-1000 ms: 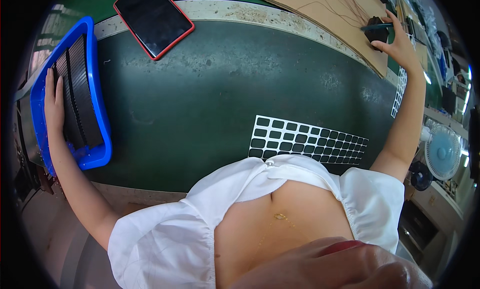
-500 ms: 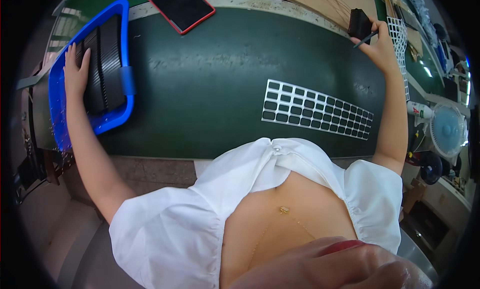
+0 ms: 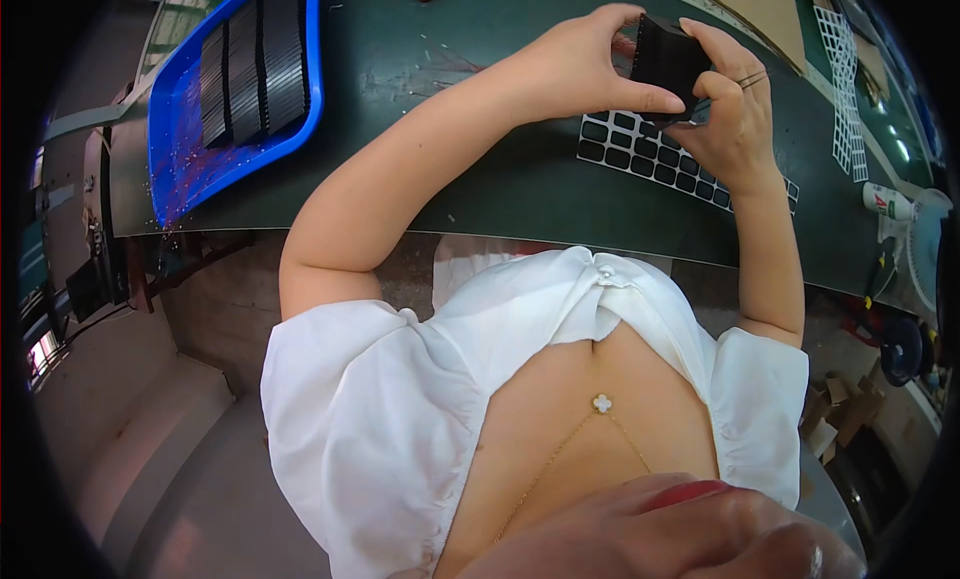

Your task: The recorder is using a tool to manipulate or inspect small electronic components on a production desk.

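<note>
Between both my hands is a small black block (image 3: 668, 61) with a notched edge, held above the table. My left hand (image 3: 590, 67) grips its left side, thumb along the near edge. On the other side, my right hand (image 3: 738, 119) has its fingers closed round the block. A dark slim tool (image 3: 690, 115) shows in part by the right fingers; its kind is unclear. Below the hands, a white plastic grid (image 3: 640, 151) lies flat on the green table, partly covered by them.
At the left stands a blue tray (image 3: 313, 89) with rows of black ribbed pieces (image 3: 262, 69) and thin reddish wires (image 3: 195, 174). More loose wires (image 3: 440, 71) lie beyond my left forearm. A second white grid (image 3: 845, 99), a white bottle (image 3: 885, 201) and a fan (image 3: 930, 239) are at the right.
My left hand has left the blue tray and moved right onto the black block. My right hand has brought the block nearer, over the white grid. The whole view has shifted.
</note>
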A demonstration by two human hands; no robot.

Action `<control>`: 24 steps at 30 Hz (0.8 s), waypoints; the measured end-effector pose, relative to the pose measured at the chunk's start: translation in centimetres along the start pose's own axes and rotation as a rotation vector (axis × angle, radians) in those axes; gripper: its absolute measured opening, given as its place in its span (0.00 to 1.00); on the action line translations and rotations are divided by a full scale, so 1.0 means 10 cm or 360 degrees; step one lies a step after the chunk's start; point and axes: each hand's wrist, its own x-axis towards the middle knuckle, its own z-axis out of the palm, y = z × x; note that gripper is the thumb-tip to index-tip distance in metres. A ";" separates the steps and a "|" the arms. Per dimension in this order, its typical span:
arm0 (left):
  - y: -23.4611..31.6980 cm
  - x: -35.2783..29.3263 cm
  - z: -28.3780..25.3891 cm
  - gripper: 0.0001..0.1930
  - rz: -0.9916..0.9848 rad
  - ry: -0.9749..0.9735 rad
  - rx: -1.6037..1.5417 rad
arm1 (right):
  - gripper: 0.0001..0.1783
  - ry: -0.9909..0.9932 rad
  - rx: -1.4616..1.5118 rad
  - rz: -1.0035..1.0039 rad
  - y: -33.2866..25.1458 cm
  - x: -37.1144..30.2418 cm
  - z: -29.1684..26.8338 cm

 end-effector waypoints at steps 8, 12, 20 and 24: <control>-0.31 0.07 0.20 0.23 -0.0068 -0.0205 -0.0213 | 0.23 -0.0038 0.0285 0.0062 0.14 -0.18 0.10; -0.03 0.07 0.03 0.22 -0.0150 -0.0262 -0.0002 | 0.22 -0.0014 0.0426 0.0097 0.23 -0.31 0.23; -0.06 0.07 -0.18 0.21 -0.0147 -0.0285 0.0438 | 0.21 0.0004 0.0689 0.0400 0.26 -0.27 0.51; 0.01 0.02 -0.17 0.20 -0.0323 -0.0206 0.0386 | 0.20 0.0160 0.0804 0.0721 0.16 -0.18 0.53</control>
